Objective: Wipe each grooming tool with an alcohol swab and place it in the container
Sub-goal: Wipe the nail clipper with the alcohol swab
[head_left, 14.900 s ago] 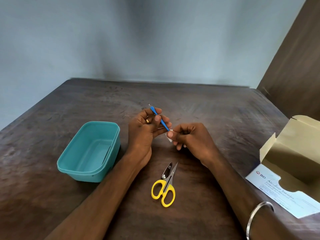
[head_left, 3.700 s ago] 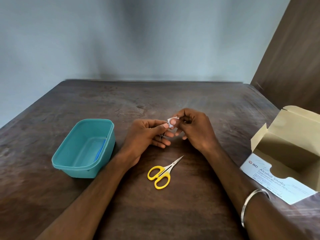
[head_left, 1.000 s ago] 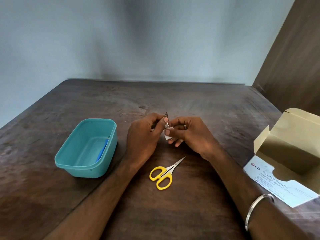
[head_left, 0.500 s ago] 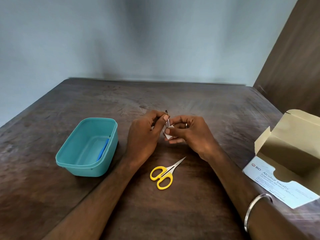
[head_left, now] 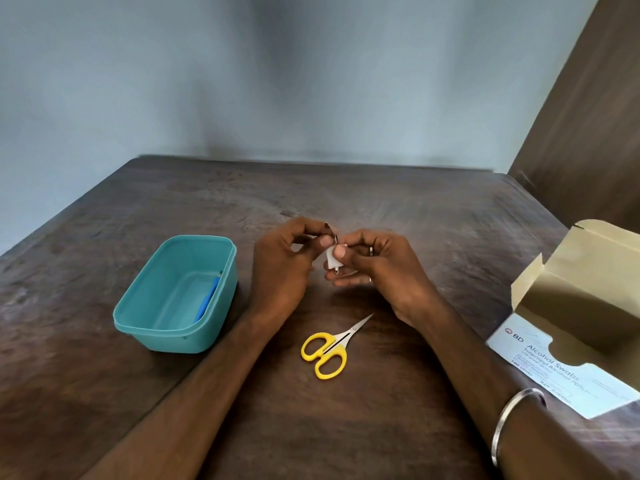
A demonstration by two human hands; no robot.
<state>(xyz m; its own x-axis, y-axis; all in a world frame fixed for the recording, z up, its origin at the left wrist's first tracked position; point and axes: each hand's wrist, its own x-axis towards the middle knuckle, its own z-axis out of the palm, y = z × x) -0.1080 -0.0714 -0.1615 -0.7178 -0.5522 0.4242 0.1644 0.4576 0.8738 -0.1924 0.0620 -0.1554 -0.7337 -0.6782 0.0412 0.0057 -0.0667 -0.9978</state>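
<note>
Above the middle of the table, my left hand [head_left: 282,268] pinches a small metal nail clipper [head_left: 334,239], mostly hidden by fingers. My right hand [head_left: 379,271] pinches a white alcohol swab [head_left: 332,262] against the clipper. A teal plastic container [head_left: 180,296] stands at the left with a blue-handled tool [head_left: 207,303] lying inside along its right wall. Small scissors with yellow handles [head_left: 329,348] lie on the table near me, below my hands, blades pointing up and right.
An open cardboard box of alcohol swabs [head_left: 581,317] sits at the right edge of the dark wooden table [head_left: 415,220]. A grey wall stands behind the table and a brown panel at the right.
The blue tool went into the container and the clipper left the table for my left hand. Over the last second both hands shifted slightly while the swab rubs the clipper.
</note>
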